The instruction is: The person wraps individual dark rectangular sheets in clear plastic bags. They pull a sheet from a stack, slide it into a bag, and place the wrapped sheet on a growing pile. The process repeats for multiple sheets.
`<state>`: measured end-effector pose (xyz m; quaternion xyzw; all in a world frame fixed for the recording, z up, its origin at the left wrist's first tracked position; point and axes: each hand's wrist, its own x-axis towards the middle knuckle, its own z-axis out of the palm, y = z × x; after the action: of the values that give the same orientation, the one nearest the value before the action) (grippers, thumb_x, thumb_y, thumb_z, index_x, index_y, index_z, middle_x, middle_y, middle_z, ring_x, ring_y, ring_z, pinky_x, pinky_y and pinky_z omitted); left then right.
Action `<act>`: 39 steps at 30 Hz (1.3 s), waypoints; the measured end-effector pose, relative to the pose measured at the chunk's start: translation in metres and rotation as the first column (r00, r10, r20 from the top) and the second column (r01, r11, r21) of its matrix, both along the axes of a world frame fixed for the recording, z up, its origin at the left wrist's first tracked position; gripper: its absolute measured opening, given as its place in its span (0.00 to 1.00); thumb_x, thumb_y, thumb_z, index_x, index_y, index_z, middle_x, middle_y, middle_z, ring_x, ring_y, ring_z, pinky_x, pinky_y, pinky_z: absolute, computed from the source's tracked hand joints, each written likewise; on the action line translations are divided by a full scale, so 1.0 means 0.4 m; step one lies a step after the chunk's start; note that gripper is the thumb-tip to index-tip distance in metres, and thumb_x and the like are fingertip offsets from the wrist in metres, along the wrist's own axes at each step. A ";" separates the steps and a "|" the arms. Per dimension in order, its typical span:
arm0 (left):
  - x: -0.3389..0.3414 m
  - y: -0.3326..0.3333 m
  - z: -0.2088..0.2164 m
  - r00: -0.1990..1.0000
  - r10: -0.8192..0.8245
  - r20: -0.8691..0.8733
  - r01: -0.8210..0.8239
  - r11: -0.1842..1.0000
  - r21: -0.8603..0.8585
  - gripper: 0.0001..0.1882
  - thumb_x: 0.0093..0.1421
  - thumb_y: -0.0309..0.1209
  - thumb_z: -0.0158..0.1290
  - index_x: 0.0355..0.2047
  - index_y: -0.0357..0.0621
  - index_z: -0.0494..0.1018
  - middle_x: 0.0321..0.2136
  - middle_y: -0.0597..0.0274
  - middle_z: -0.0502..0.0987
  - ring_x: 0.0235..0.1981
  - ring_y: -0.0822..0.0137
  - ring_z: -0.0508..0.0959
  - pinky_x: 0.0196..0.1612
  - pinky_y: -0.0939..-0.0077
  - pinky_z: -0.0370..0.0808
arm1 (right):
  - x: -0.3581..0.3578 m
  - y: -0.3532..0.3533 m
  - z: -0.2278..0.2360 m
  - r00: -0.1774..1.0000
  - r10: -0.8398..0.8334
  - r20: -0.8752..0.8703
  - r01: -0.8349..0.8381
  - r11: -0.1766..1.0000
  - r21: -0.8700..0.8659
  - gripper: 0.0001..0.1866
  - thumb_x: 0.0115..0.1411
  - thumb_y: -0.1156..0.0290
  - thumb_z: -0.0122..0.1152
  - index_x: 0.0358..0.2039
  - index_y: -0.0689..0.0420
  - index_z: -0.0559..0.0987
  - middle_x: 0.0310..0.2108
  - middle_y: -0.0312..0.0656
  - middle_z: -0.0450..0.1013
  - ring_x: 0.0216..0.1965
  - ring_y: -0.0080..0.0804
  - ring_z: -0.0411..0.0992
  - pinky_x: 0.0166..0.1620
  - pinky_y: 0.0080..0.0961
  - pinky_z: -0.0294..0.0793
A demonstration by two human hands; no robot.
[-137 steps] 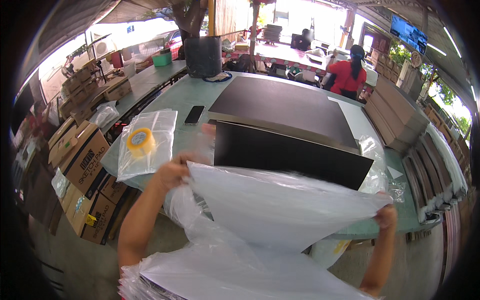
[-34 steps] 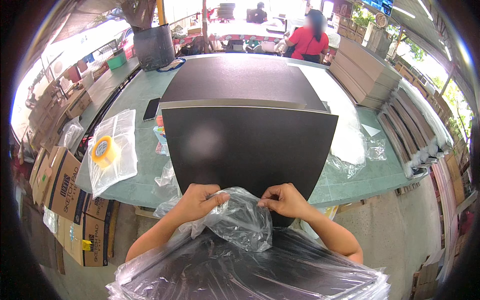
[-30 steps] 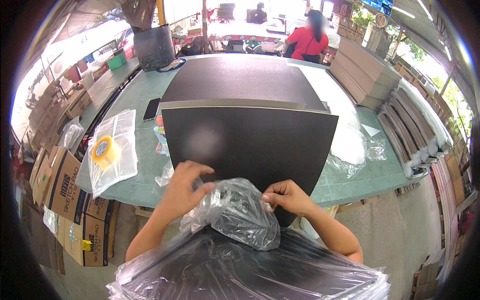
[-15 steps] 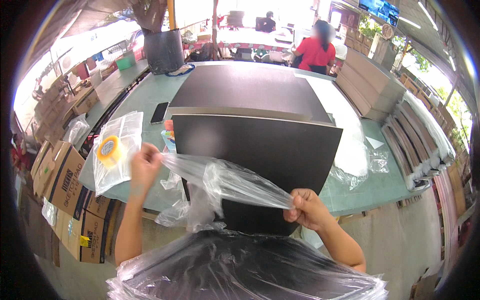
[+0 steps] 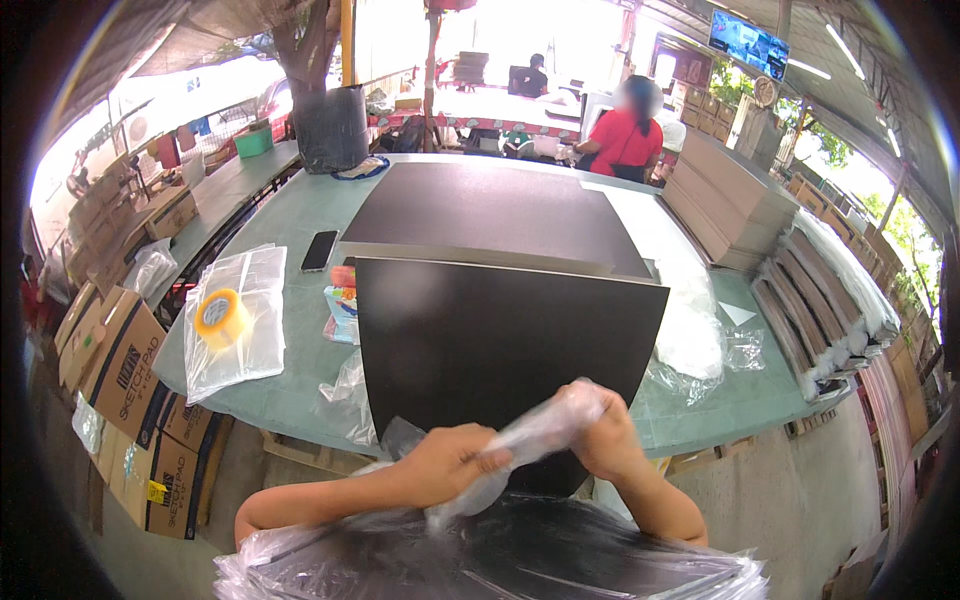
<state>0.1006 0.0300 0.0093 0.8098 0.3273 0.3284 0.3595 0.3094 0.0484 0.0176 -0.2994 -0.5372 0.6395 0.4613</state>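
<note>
A clear plastic bag [image 5: 545, 425] is bunched between my two hands. My left hand [image 5: 450, 462] is closed on its lower part, low in front of the black board. My right hand [image 5: 603, 435] grips the upper end, to the right and slightly higher. Behind them a large black board [image 5: 510, 350] stands nearly upright against a stack of black boards [image 5: 495, 210] on the table. Below my hands, nearest me, lies a dark stack wrapped in clear plastic [image 5: 500, 550]. My left fingers are partly hidden by the plastic.
On the green table [image 5: 250, 390] lie a tape roll [image 5: 222, 318] on flat plastic bags [image 5: 255, 270] and a phone [image 5: 320, 251]. Grey boards [image 5: 725, 200] and plastic-wrapped stacks [image 5: 825, 290] stand right. Cartons [image 5: 140, 370] are at left. A person in red [image 5: 625, 140] sits beyond.
My left hand has moved right and down, close to my right hand. The plastic, stretched wide between them before, is now gathered into a short bunch.
</note>
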 end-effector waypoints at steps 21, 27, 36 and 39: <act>-0.135 -0.003 0.079 0.489 -0.336 -0.805 0.114 0.940 -0.322 0.27 0.51 0.49 0.48 0.37 0.34 0.62 0.27 0.44 0.72 0.33 0.46 0.72 0.35 0.59 0.70 | 0.189 -0.017 0.045 -0.065 -0.386 0.920 -0.571 0.771 0.283 0.19 0.51 0.70 0.45 0.45 0.56 0.68 0.45 0.47 0.66 0.48 0.39 0.63 0.51 0.30 0.59; -0.209 0.099 0.059 0.598 0.537 -0.595 0.037 0.723 0.689 0.14 0.48 0.32 0.47 0.35 0.40 0.70 0.34 0.54 0.71 0.38 0.58 0.69 0.45 0.66 0.65 | 0.136 -0.169 0.170 0.212 0.443 0.871 -0.836 0.543 -0.072 0.14 0.49 0.72 0.44 0.37 0.61 0.70 0.31 0.51 0.70 0.32 0.43 0.70 0.39 0.33 0.68; -0.136 0.013 0.108 0.781 0.188 -0.595 0.228 0.802 0.552 0.14 0.48 0.28 0.43 0.35 0.36 0.68 0.32 0.53 0.70 0.37 0.61 0.70 0.42 0.68 0.68 | 0.291 0.057 0.065 0.101 -0.470 0.877 -0.317 0.820 0.476 0.16 0.49 0.64 0.48 0.40 0.48 0.72 0.45 0.46 0.65 0.52 0.40 0.58 0.56 0.47 0.46; -0.192 0.067 0.038 0.581 0.219 -0.784 0.090 0.940 0.330 0.15 0.50 0.27 0.44 0.39 0.39 0.68 0.37 0.55 0.70 0.39 0.66 0.70 0.42 0.74 0.68 | 0.255 0.013 0.103 0.123 -0.862 0.492 -0.318 0.435 0.842 0.23 0.49 0.64 0.50 0.47 0.52 0.67 0.51 0.48 0.57 0.54 0.44 0.55 0.57 0.45 0.47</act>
<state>0.0238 0.0568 0.0245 0.9054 0.4240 -0.0140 0.0151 0.4113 0.0536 0.0588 -0.4755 -0.8306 -0.1800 0.2271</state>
